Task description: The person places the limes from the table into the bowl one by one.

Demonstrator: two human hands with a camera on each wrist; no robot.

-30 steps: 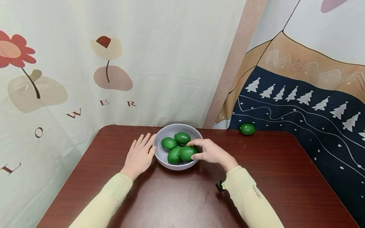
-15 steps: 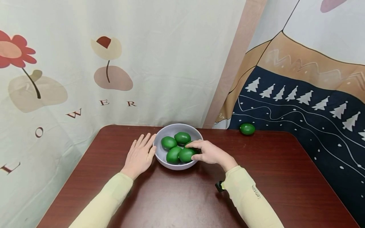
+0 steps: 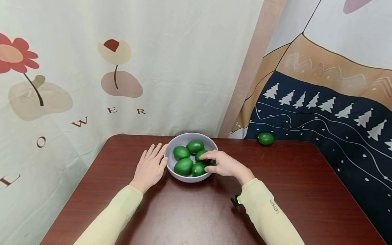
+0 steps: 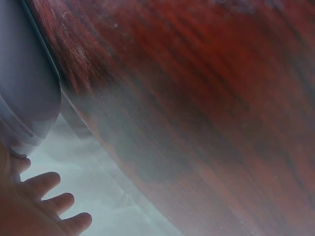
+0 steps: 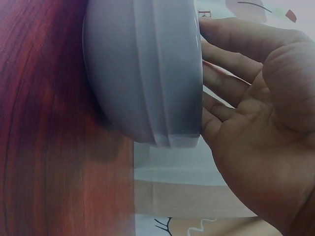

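A light purple-grey bowl [image 3: 183, 138] stands at the far side of the table with several green limes in it. One lime [image 3: 198, 169] sits at the front right, and another lime [image 3: 183, 166] lies left of it. My right hand [image 3: 228, 164] reaches over the bowl's right rim, thumb and fingers parted. Its fingers partly cover a lime [image 3: 200, 156] at the right, and no lime appears pinched. In the right wrist view the fingers pass behind the bowl wall [image 5: 142, 73], tips hidden. My left hand [image 3: 149, 170] lies at the bowl's left side, fingers straight.
A separate lime [image 3: 265, 139] rests near the back edge of the dark red wooden table [image 3: 190, 211]. Behind the table hangs a pale printed curtain [image 3: 183, 68], with a dark tree-patterned cloth [image 3: 306, 112] to its right.
The lime that my right hand held has dropped among the others, and the fingers have let go. The limes have shifted apart in the bowl. My left hand stays put.
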